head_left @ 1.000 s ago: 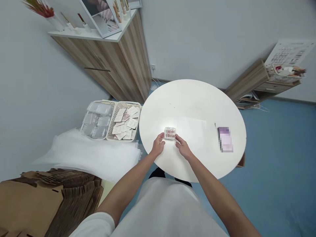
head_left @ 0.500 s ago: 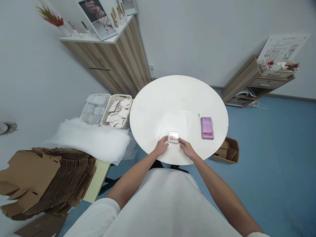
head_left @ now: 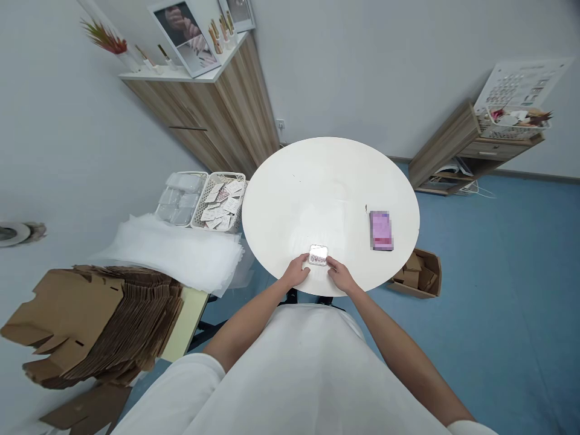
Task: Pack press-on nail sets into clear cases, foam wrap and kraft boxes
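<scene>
A small clear plastic box [head_left: 318, 255] with rounded corners is at the near part of the round white table [head_left: 290, 175]. Small reddish items show along its lower part, and light glares off its top. My left hand [head_left: 296, 271] grips the box's left side with its fingertips, thumb toward me. On the opposite side, the fingertips of my right hand [head_left: 339, 273] press against the box's right edge. Whether the box rests on the table or is slightly raised, I cannot tell.
A purple pixelated rectangle [head_left: 381, 230] lies right on the table. Left stand a basket of white cards [head_left: 221, 202], a basket of clear packs [head_left: 179, 198], white foam sheets [head_left: 176, 251] and stacked cardboard [head_left: 145, 320]. An open carton [head_left: 417, 275] sits on the floor at right.
The view has shifted slightly. Both hands stay at the sides of the box, which sits a little nearer the table's front edge; its glare has changed.
</scene>
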A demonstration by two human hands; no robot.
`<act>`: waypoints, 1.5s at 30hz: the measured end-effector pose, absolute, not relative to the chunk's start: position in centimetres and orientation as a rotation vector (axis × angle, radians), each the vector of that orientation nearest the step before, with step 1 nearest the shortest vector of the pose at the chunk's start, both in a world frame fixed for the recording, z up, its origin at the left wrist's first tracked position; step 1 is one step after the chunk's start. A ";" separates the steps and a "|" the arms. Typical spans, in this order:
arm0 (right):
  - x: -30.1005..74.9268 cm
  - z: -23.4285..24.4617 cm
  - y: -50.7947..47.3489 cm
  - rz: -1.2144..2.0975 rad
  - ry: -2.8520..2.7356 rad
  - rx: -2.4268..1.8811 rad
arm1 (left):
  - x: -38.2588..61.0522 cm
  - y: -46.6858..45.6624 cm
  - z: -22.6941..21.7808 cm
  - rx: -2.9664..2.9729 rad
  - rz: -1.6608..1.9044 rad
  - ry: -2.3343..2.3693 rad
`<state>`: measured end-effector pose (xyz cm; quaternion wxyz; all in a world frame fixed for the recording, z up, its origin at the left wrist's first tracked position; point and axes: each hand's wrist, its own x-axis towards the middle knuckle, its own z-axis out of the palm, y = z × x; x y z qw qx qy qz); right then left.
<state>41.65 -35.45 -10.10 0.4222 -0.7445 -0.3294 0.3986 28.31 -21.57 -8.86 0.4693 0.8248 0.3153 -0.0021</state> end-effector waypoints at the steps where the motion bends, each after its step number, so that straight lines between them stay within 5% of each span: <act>1: 41.4 -10.0 -35.6 0.941 -0.850 -1.921 | 28.1 -21.4 -8.8 2.071 0.001 0.765; 16: 39.9 -9.7 -37.2 0.425 -1.688 -2.448 | 25.8 -18.9 -8.0 2.590 -0.140 0.309; 29: 40.7 -8.2 -37.5 0.560 -1.458 -2.368 | 26.0 -18.9 -8.1 2.865 -0.249 0.250; 45: 43.5 -7.5 -36.7 0.857 -0.927 -2.431 | 26.9 -16.4 -8.1 2.183 -0.105 0.684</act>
